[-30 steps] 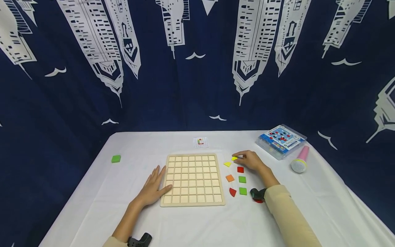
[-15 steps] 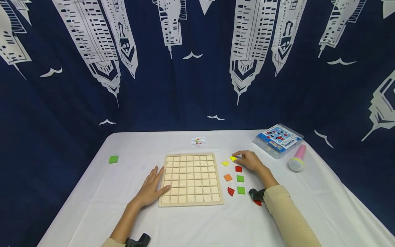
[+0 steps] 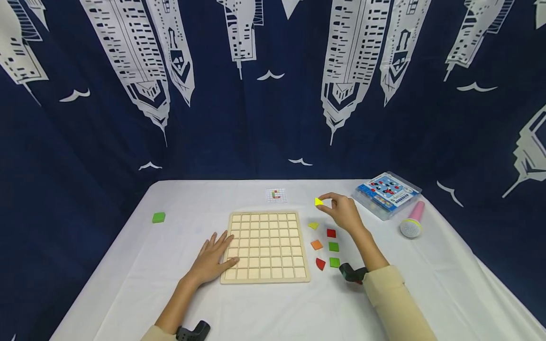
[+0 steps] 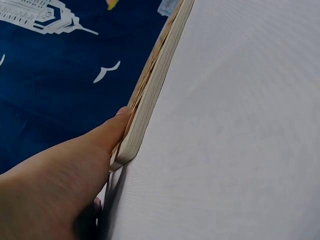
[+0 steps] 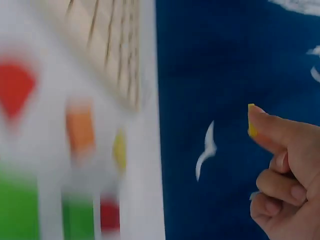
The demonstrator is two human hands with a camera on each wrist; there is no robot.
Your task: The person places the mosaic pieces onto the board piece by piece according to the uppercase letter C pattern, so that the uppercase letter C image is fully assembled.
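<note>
In the head view, a pale wooden grid board (image 3: pixel 265 255) lies on the white table. My left hand (image 3: pixel 209 260) rests at its left edge, fingers spread and straight; in the left wrist view the thumb (image 4: pixel 112 127) lies on the board's rim. Right of the board's far corner, my right hand (image 3: pixel 344 214) pinches a small yellow tile (image 3: pixel 318 201) between thumb and fingers, raised off the table. Below that hand lie a second yellow tile (image 3: pixel 313 226), an orange square (image 3: pixel 316 245), a red square (image 3: pixel 331 233), a red quarter-round tile (image 3: pixel 320 264) and two green squares (image 3: pixel 333 246).
A small card (image 3: pixel 276 195) with a coloured grid pattern lies beyond the board. At the back right are a clear plastic case (image 3: pixel 387 194) with a blue label and a pink toy microphone (image 3: pixel 414 221). One green piece (image 3: pixel 159 217) sits far left. A dark blue curtain (image 3: pixel 256 123) hangs behind.
My right hand has picked the yellow tile up from the table and moved it upward and slightly left in the head view. The left hand has stayed at the board's edge.
</note>
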